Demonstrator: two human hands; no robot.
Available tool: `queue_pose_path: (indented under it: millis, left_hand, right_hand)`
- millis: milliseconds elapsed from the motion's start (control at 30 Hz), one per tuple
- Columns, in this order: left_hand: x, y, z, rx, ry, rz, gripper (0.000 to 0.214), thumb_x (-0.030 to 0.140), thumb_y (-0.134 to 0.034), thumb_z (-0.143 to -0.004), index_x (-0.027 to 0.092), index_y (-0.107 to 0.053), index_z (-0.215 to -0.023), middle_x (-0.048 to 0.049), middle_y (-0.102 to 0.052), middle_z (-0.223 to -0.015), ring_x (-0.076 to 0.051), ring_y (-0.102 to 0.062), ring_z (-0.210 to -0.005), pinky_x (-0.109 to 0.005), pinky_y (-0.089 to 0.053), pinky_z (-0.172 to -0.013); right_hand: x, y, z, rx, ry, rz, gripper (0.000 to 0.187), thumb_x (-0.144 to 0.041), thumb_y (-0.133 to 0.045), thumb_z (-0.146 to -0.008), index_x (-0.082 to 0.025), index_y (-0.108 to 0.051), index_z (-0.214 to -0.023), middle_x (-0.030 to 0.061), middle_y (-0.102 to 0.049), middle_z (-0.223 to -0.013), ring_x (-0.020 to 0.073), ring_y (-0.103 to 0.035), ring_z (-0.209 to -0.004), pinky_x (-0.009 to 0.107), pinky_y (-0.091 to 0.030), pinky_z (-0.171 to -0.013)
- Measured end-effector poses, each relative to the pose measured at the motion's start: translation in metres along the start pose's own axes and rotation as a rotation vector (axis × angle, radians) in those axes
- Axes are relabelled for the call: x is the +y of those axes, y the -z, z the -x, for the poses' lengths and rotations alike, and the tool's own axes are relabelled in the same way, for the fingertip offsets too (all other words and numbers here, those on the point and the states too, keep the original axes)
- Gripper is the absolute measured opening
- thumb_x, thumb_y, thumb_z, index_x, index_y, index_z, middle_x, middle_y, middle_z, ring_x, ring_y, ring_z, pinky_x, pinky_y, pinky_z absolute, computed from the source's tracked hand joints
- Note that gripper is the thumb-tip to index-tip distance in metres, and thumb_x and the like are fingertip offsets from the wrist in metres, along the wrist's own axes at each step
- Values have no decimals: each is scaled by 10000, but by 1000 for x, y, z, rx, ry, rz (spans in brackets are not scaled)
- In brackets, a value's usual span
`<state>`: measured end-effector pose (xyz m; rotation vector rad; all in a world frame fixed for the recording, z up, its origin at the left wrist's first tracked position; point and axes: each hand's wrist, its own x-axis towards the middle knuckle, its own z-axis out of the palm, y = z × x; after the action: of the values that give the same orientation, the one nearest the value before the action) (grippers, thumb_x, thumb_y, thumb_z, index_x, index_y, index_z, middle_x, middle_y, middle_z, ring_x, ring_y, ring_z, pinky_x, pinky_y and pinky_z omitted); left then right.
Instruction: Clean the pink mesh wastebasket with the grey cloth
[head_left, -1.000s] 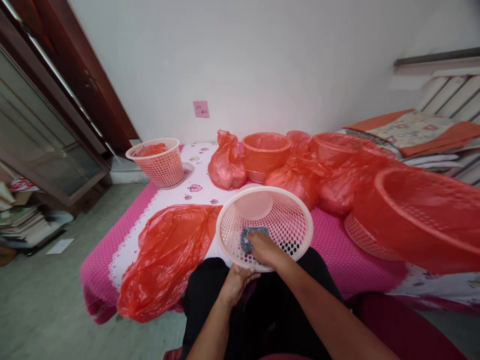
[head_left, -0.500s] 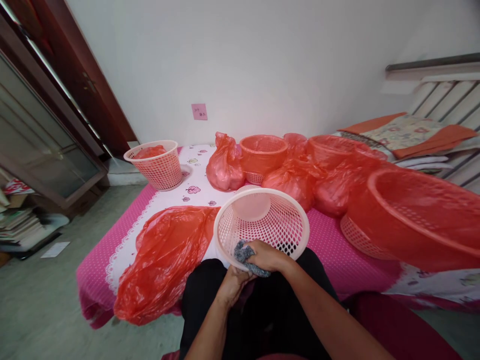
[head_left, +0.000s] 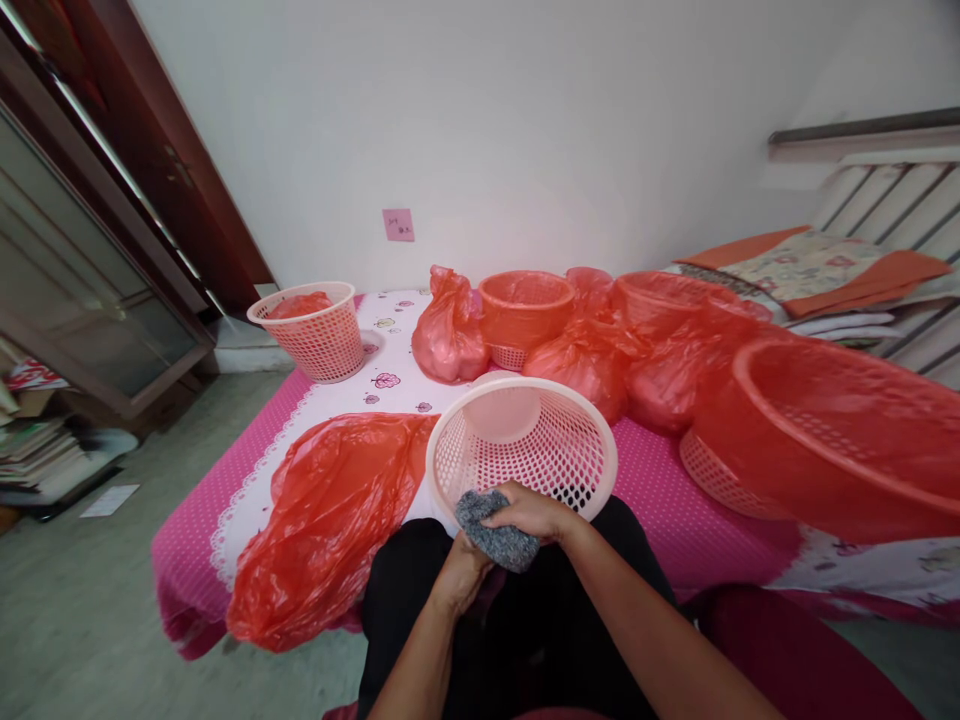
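A pale pink perforated plastic basket (head_left: 577, 430) lies tilted on my lap, its mouth facing me. My right hand (head_left: 529, 512) grips a grey cloth (head_left: 499, 535) at the near rim of the basket. Below the rim on the left, my left hand (head_left: 463, 572) is closed around the basket's edge; the cloth partly hides its fingers. Just left of the basket, an orange-red plastic bag (head_left: 330, 520) is spread loosely on the bed.
A second pink basket (head_left: 319, 335) stands at the back left with red plastic inside. Along the wall are a tied red bag (head_left: 450, 335) and several bag-lined baskets, one large basket (head_left: 750, 430) at right. Folded bedding (head_left: 817, 265) lies by the headboard. The bedspread (head_left: 202, 560) is pink.
The grey cloth, bunched inside the near rim before, is now spread out flatter over the rim in my right hand. The basket and my left hand have hardly moved.
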<state>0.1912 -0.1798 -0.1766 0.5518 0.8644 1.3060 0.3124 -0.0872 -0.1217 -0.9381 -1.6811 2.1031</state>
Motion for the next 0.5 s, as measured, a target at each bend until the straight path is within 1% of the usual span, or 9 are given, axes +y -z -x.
queue_pose_path:
  millis: [100, 167, 233, 400, 500]
  left_hand:
    - [-3, 3, -1, -21, -20, 17, 660, 342, -971, -637, 163, -737, -1228, -187, -785, -1175, -371, -680, -1228, -518, -471, -1115]
    - [-5, 5, -3, -30, -41, 30, 709, 384, -955, -665, 166, -710, -1293, -200, -773, -1208, -381, -648, -1278, -535, -443, -1141]
    - [-6, 7, -3, -34, -54, 29, 746, 400, -945, -680, 173, -683, -1340, -205, -759, -1243, -383, -625, -1310, -542, -420, -1161]
    - [-7, 8, -4, -21, -40, 15, 758, 394, -941, -683, 180, -672, -1359, -205, -743, -1288, -386, -605, -1336, -554, -389, -1184]
    - [-7, 7, -5, -5, -36, 17, 732, 405, -935, -682, 174, -690, -1332, -203, -730, -1315, -391, -588, -1352, -558, -374, -1194]
  right_hand:
    - [5, 0, -2, -60, -23, -142, 321, -295, -859, -609, -170, -793, -898, 3, -770, -784, 183, -697, -727, 338, -532, -784]
    - [8, 1, -4, -109, -22, -207, 295, -307, -875, -615, -167, -791, -861, 6, -766, -766, 186, -700, -723, 351, -533, -807]
    - [11, 2, -5, -127, -13, -259, 287, -311, -880, -625, -164, -791, -855, 15, -771, -782, 194, -708, -745, 366, -530, -841]
    - [21, 1, -7, -26, -9, -364, 408, -317, -906, -609, -174, -790, -974, 42, -796, -899, 223, -729, -839, 403, -506, -936]
    - [25, -1, -5, 10, 11, -411, 447, -344, -924, -582, -177, -779, -970, 45, -794, -904, 235, -734, -869, 420, -484, -987]
